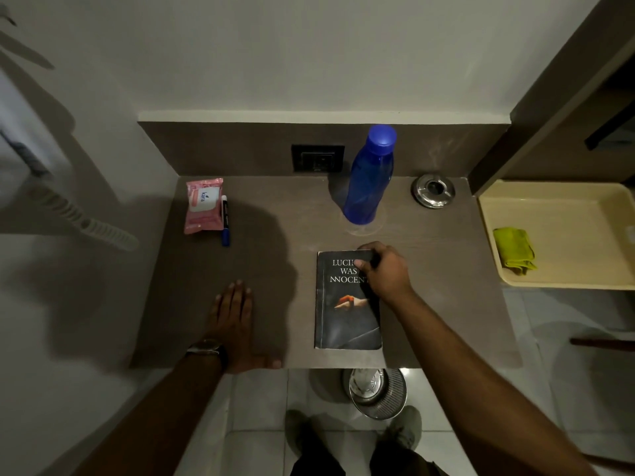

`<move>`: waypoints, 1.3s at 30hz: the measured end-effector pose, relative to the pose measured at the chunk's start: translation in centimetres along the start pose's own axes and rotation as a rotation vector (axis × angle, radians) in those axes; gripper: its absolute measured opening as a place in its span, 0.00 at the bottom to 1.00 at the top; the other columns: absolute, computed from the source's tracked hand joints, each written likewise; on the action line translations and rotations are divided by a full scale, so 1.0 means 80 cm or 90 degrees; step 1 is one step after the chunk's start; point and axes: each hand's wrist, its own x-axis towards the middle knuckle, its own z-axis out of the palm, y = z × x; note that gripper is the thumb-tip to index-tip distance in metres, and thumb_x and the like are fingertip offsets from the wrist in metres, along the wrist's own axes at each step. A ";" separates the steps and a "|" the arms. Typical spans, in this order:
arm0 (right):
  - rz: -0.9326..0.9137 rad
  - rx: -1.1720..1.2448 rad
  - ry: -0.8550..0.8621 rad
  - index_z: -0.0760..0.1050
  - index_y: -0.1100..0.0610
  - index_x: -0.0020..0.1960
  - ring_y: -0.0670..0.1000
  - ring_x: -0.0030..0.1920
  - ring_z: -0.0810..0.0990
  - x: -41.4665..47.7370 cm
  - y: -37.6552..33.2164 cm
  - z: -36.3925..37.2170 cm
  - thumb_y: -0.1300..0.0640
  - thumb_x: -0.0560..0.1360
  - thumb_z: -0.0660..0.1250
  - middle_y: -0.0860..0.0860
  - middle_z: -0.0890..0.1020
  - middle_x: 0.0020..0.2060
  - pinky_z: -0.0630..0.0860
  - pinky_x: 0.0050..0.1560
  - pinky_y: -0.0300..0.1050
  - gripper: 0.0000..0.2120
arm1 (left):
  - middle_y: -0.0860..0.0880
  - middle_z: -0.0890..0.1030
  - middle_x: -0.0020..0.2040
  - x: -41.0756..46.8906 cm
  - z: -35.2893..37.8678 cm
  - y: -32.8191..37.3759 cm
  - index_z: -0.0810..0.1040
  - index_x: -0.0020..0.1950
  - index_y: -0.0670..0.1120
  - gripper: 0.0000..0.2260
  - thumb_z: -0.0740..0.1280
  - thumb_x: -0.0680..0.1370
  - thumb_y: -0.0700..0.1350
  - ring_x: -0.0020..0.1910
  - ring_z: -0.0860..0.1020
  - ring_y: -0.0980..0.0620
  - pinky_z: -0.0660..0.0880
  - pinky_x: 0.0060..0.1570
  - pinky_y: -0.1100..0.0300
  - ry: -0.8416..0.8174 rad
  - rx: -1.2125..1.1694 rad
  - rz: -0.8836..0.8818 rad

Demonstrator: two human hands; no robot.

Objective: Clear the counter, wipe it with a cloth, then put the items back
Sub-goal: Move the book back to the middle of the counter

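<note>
- My right hand (385, 269) pinches the far right corner of a black book (347, 304) lying flat on the brown counter (275, 235).
- My left hand (237, 321) rests palm down, fingers spread, on the counter's near edge.
- A blue bottle (369, 176) stands behind the book.
- A green cloth (513, 249) lies in the cream tray (567, 201) at right.

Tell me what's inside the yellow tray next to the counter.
A crumpled green cloth lies near the front left of the yellow tray; the tray floor in view holds nothing else. Its right end runs out of frame, unseen.
</note>
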 end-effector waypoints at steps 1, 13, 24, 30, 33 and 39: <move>-0.020 -0.044 0.009 0.83 0.52 0.63 0.52 0.52 0.80 -0.002 0.002 -0.001 0.55 0.78 0.75 0.51 0.81 0.52 0.71 0.55 0.40 0.14 | 0.41 0.21 0.78 0.000 0.000 0.000 0.17 0.71 0.42 0.75 0.50 0.50 0.92 0.79 0.26 0.39 0.34 0.80 0.37 0.002 0.004 0.000; -0.036 -0.107 -0.014 0.83 0.55 0.68 0.56 0.59 0.80 -0.007 0.003 0.002 0.58 0.80 0.73 0.52 0.75 0.54 0.69 0.60 0.38 0.16 | 0.39 0.23 0.79 0.000 0.000 0.000 0.20 0.73 0.40 0.75 0.52 0.52 0.91 0.80 0.29 0.36 0.35 0.80 0.37 0.011 0.027 0.007; 0.009 -0.180 -0.008 0.79 0.49 0.55 0.56 0.53 0.77 0.004 -0.003 0.004 0.58 0.78 0.71 0.54 0.74 0.55 0.69 0.49 0.42 0.07 | 0.39 0.23 0.79 0.000 0.008 -0.002 0.19 0.73 0.42 0.75 0.48 0.50 0.93 0.80 0.27 0.37 0.35 0.80 0.36 0.022 0.018 0.011; 0.075 -0.034 0.033 0.74 0.55 0.48 0.53 0.36 0.80 0.018 -0.028 0.001 0.63 0.79 0.64 0.59 0.79 0.45 0.74 0.33 0.43 0.04 | 0.40 0.23 0.79 0.002 0.009 -0.003 0.21 0.75 0.42 0.76 0.48 0.50 0.93 0.80 0.28 0.38 0.37 0.80 0.36 0.024 0.014 0.010; -0.008 -0.191 -0.020 0.76 0.56 0.62 0.61 0.55 0.79 0.005 -0.030 -0.003 0.57 0.79 0.68 0.60 0.79 0.56 0.79 0.53 0.53 0.12 | 0.40 0.24 0.79 0.000 0.008 -0.003 0.20 0.74 0.42 0.75 0.49 0.50 0.93 0.81 0.29 0.37 0.37 0.80 0.36 0.027 0.010 0.013; -0.272 -0.366 -0.067 0.54 0.47 0.86 0.59 0.86 0.49 -0.128 0.021 0.078 0.23 0.78 0.52 0.55 0.52 0.86 0.55 0.83 0.65 0.44 | 0.40 0.22 0.78 0.000 0.004 -0.002 0.22 0.76 0.41 0.76 0.49 0.51 0.92 0.80 0.27 0.38 0.36 0.80 0.36 0.017 0.008 0.017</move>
